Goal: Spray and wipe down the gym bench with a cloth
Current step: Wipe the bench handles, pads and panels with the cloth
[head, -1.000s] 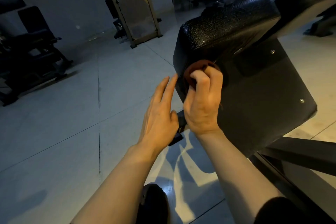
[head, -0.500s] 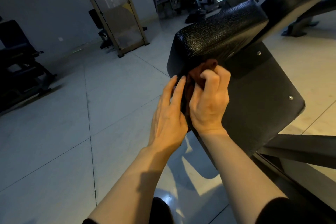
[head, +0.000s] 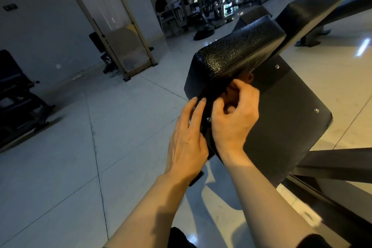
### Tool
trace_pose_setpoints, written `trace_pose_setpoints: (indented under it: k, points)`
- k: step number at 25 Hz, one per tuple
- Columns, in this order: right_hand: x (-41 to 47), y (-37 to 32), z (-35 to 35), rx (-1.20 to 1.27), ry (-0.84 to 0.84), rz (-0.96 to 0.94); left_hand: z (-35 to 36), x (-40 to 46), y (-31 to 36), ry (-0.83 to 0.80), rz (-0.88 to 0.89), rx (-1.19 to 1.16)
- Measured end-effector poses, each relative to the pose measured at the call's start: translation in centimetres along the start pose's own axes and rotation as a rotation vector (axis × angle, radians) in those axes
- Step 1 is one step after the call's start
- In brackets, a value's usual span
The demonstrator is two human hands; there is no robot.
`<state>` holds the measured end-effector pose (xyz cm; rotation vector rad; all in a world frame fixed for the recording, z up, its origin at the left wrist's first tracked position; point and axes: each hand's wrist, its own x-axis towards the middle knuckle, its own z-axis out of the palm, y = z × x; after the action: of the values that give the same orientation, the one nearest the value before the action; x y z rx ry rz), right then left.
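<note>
Both of my hands are at the near end of the gym bench (head: 231,56), whose black, grained pad tilts up and away from me towards the upper right.

From the head camera, my left hand (head: 187,143) lies against the near left edge of the bench, just below the pad's corner. Its fingers (head: 198,108) are straight and close together, the tips touching the dark edge, and it holds nothing. My right hand (head: 233,125) is just beside it, to the right, on the flat black board (head: 281,117) under the pad. Its fingers are curled tight and pushed into the seam where pad meets board. The cloth (head: 247,76) shows only as a small reddish-brown scrap just above those curled fingers, right under the pad's lower rim; the rest is hidden in my grip, so I cannot tell how it is folded. A bolt head (head: 209,119) shows on the board between my two hands.

Below and right of the pad, the bench's dark metal frame (head: 332,165) runs off to the right. Beyond the pad, a second black pad (head: 308,6) rises further up. Left of the bench lies pale tiled floor (head: 120,127), with a framed panel (head: 120,46) standing on it and dark gym equipment (head: 16,96) at the far left. Far behind the pad, a person (head: 161,4) sits at a table.
</note>
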<state>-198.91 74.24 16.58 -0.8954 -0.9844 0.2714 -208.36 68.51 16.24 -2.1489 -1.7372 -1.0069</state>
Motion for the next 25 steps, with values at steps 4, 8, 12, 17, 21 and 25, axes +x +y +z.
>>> trace_pose_setpoints:
  k: [4,8,12,17,21,25]
  points:
    - [-3.2,1.6,-0.5,-0.099,-0.247,-0.088,0.2,0.2,0.1,-0.005,0.017,-0.026]
    - [-1.6,0.0,-0.7,-0.096,0.040,-0.205,0.2,0.7,-0.3,0.029,0.038,-0.050]
    - [-2.1,1.4,0.6,-0.156,-0.283,-0.091,0.4,1.0,-0.4,0.101,0.063,0.001]
    - [-1.4,2.3,-0.4,-0.137,0.049,0.100,1.6,0.3,-1.3,0.157,0.137,0.126]
    - [-0.8,1.8,1.7,-0.108,-0.025,-0.024,1.9,0.2,-2.6,0.105,0.160,0.215]
    - [-3.4,3.2,1.6,-0.120,-0.181,0.083,1.9,0.4,-2.9,0.068,0.180,0.199]
